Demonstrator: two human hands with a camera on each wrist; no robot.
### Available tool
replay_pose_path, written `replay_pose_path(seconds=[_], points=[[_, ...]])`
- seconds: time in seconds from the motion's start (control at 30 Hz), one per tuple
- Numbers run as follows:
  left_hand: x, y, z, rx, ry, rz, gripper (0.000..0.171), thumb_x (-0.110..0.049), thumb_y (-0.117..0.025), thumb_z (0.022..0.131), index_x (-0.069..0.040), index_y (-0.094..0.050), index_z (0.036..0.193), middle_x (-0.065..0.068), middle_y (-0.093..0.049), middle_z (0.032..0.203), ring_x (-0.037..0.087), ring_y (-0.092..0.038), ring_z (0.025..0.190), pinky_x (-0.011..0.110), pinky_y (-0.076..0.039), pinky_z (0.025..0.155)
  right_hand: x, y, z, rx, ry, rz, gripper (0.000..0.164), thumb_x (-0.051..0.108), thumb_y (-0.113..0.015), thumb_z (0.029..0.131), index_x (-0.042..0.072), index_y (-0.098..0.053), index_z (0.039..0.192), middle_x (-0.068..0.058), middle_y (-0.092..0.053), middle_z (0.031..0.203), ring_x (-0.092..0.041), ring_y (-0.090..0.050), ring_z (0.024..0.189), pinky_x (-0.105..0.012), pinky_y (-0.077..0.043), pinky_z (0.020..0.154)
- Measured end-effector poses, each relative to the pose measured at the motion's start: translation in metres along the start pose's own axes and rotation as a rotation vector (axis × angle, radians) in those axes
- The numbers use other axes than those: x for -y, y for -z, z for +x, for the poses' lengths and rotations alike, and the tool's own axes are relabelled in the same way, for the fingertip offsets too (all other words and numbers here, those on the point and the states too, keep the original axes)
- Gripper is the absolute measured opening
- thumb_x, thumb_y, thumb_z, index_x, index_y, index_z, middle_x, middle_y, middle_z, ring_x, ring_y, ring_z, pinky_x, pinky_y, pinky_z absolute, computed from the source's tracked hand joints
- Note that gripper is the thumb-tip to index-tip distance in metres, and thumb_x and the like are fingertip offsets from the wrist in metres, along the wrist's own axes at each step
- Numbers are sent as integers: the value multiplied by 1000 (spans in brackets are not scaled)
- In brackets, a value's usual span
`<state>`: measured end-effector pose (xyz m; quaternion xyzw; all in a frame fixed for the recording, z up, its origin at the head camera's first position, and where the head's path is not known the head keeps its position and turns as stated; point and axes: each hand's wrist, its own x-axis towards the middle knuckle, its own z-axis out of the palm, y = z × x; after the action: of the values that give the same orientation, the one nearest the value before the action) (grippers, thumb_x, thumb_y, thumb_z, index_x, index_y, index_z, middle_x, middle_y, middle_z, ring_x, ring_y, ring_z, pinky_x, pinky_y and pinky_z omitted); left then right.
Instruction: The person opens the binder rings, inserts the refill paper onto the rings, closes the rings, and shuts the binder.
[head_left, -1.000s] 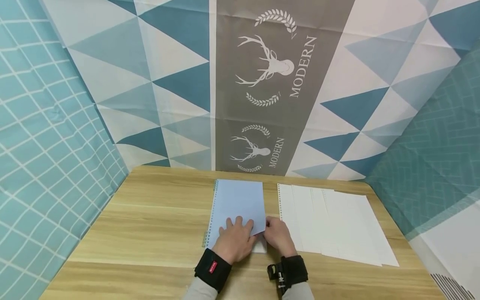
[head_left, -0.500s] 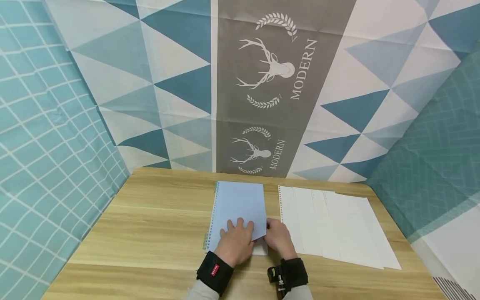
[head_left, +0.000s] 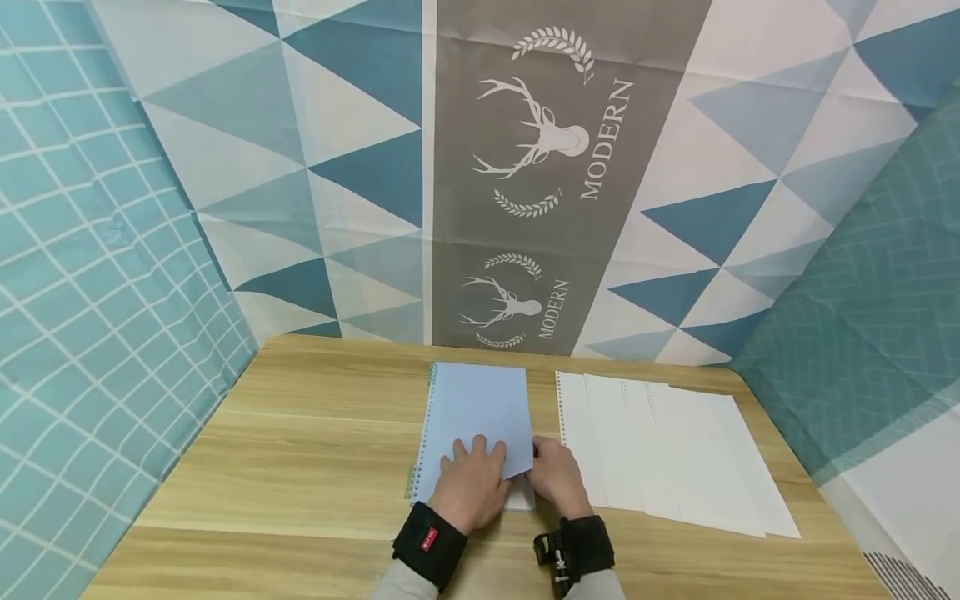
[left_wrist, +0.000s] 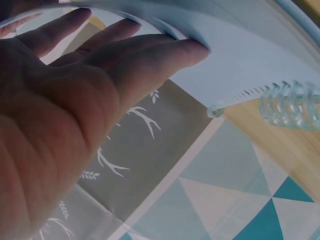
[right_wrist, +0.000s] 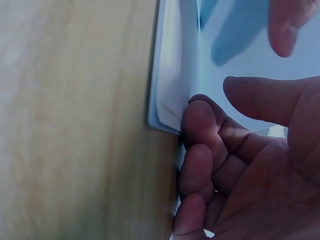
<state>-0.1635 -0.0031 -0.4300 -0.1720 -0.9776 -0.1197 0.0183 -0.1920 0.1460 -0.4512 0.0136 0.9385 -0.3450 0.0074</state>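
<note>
A spiral notebook with a pale blue cover [head_left: 483,400] lies on the wooden table, its clear rings [left_wrist: 287,105] along the left side. Spread fingers of my left hand [head_left: 468,483] rest on the cover's lower part; its thumb [right_wrist: 285,30] reaches under the raised lower right corner. White pages [head_left: 520,497] show beneath that corner. At the notebook's right edge my right hand [head_left: 557,475] holds the cover's edge with curled fingers. In the right wrist view its thumb [right_wrist: 255,97] lies against the cover's underside, and the bent fingers sit beside the page edges.
Several white loose-leaf sheets [head_left: 697,450] with punched holes overlap in a fan to the right of the notebook. Patterned cloth [head_left: 510,167] hangs behind the table [head_left: 315,467], with a teal tiled cloth [head_left: 97,250] on the left.
The head view has shifted slightly. Both hands and the notebook keep nearly the same positions.
</note>
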Motion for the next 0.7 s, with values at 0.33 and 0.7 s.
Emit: replay_pose_path(seconds=[0.33, 0.7], points=[[0, 5, 1, 13, -3, -51, 38, -33, -62, 99, -11, -62, 130, 20, -63, 117, 44, -60, 104, 63, -53, 79, 0, 1, 1, 4, -6, 14, 15, 12, -63, 91, 6, -76, 90, -5, -67, 74, -15, -51, 60, -28, -39, 55], [8, 29, -1, -28, -46, -244, 63, -29, -56, 103, -5, -34, 156, 28, -49, 148, 46, -50, 136, 63, -55, 90, -1, 8, 0, -6, 79, 90, 13, 15, -63, 96, 9, -72, 88, 0, -63, 71, -12, -52, 63, -26, -41, 56]])
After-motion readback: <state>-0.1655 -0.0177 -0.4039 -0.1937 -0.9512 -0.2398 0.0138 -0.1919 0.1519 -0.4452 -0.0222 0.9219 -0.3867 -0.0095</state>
